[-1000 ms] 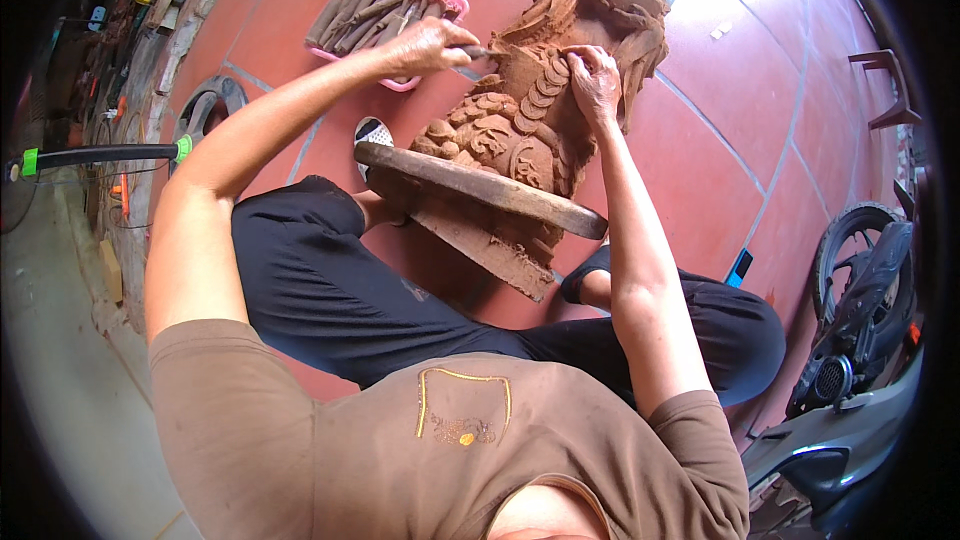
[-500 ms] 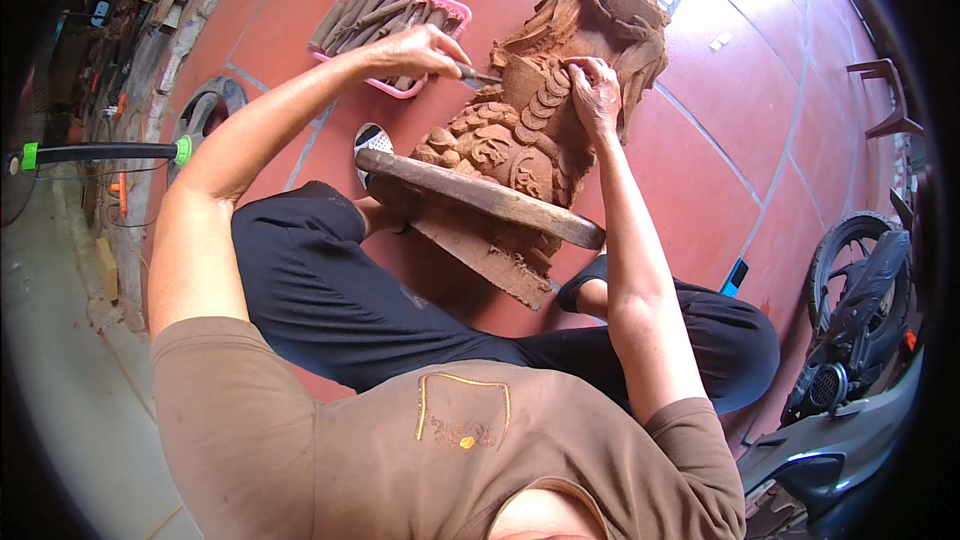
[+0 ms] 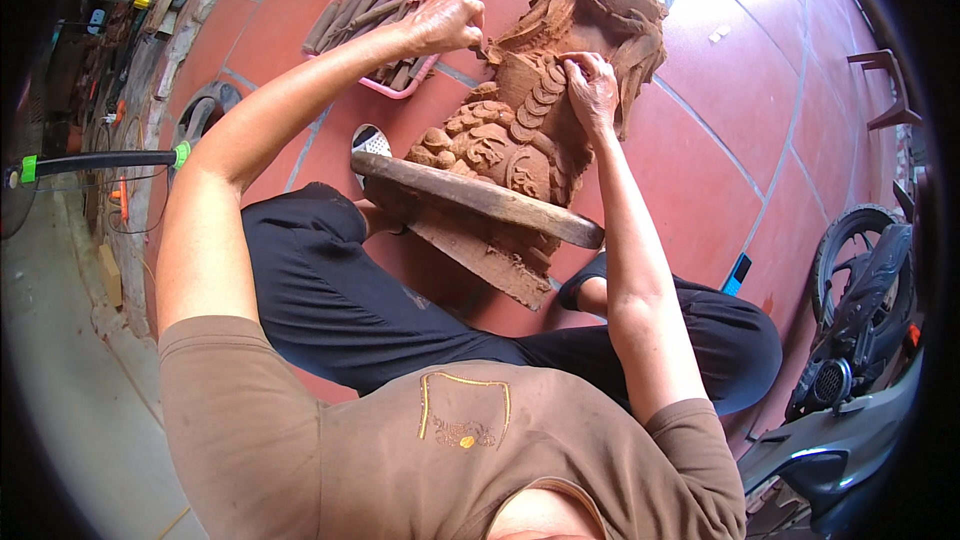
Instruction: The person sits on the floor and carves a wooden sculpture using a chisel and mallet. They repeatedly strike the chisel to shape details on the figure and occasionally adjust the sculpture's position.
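A brown carved wooden statue (image 3: 545,165) of a robed figure lies tilted back on the floor before me, its base toward my legs and its head far off. My left hand (image 3: 447,22) is raised at the statue's left side, fingers closed around a carving chisel (image 3: 480,52). Most of that chisel is hidden by the hand; only a dark end shows near the wood. With bent fingers, my right hand (image 3: 594,90) grips the statue's middle, beside a row of overlapping carved discs (image 3: 540,103).
A pink basket (image 3: 405,93) full of wooden-handled tools stands left of the statue. At right are a blue phone-like object (image 3: 736,275) on the red tiles, a motorbike (image 3: 850,330) and a brown plastic chair (image 3: 885,90). Clutter lines the left wall.
My left hand has moved up and slightly right, with the chisel turned so its blade is mostly out of sight. My right hand stays on the statue, barely shifted.
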`<action>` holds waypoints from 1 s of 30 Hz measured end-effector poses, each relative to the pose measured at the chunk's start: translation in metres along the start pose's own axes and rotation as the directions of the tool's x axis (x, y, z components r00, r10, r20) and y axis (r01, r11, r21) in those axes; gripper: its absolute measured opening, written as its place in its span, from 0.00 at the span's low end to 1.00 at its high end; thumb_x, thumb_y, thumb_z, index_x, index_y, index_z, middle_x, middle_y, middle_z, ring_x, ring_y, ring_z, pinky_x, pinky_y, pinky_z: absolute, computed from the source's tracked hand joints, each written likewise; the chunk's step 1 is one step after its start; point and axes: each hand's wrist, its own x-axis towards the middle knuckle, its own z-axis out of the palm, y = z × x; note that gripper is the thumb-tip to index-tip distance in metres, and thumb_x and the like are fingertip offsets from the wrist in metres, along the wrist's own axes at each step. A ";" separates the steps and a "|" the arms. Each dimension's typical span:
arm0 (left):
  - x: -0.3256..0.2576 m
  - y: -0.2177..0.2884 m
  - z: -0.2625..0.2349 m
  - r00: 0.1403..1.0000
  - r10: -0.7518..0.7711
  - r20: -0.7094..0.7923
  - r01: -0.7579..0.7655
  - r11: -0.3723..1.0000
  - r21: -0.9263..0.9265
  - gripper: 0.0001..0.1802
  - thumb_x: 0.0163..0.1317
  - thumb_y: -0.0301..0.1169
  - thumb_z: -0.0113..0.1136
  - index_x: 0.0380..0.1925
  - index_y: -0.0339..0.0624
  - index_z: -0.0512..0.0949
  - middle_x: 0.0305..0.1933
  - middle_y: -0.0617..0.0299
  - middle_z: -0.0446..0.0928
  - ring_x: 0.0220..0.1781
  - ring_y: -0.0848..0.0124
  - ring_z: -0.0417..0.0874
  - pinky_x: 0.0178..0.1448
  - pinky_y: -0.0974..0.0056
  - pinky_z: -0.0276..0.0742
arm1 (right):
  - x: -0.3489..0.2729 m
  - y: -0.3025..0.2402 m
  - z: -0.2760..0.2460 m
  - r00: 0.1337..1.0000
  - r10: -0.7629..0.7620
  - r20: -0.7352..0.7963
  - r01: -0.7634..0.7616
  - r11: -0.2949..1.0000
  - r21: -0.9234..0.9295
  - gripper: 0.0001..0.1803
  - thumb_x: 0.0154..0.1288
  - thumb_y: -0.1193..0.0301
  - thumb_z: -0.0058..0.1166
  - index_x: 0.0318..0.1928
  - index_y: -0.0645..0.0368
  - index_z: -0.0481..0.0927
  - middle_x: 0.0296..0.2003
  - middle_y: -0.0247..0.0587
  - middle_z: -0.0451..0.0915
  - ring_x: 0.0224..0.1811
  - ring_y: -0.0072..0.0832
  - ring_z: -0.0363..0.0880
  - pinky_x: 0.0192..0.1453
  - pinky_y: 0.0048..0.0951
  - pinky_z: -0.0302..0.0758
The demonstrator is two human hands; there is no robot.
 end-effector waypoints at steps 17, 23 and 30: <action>-0.019 0.010 0.006 0.958 0.264 0.115 -0.282 0.939 0.194 0.08 0.63 0.25 0.55 0.41 0.35 0.75 0.43 0.46 0.74 0.40 0.46 0.82 0.43 0.49 0.79 | 0.000 -0.004 0.000 1.000 0.008 -0.011 -0.009 0.999 -0.034 0.08 0.65 0.66 0.58 0.40 0.53 0.87 0.41 0.39 0.84 0.47 0.37 0.80 0.54 0.35 0.74; -0.013 0.038 0.027 0.946 0.245 0.213 -0.319 0.826 0.465 0.09 0.55 0.20 0.55 0.37 0.29 0.73 0.40 0.46 0.74 0.37 0.56 0.85 0.37 0.59 0.84 | 0.001 0.001 -0.001 1.000 0.021 -0.005 -0.021 1.000 -0.023 0.09 0.65 0.65 0.57 0.39 0.51 0.87 0.41 0.37 0.84 0.48 0.37 0.80 0.55 0.35 0.74; -0.012 0.021 0.000 0.960 0.267 0.084 -0.279 0.894 0.349 0.07 0.60 0.24 0.56 0.36 0.31 0.75 0.40 0.48 0.76 0.38 0.52 0.84 0.41 0.56 0.83 | 0.000 -0.004 0.001 1.000 0.011 -0.012 -0.011 0.999 -0.037 0.09 0.65 0.64 0.57 0.39 0.51 0.87 0.41 0.37 0.84 0.47 0.37 0.80 0.53 0.36 0.75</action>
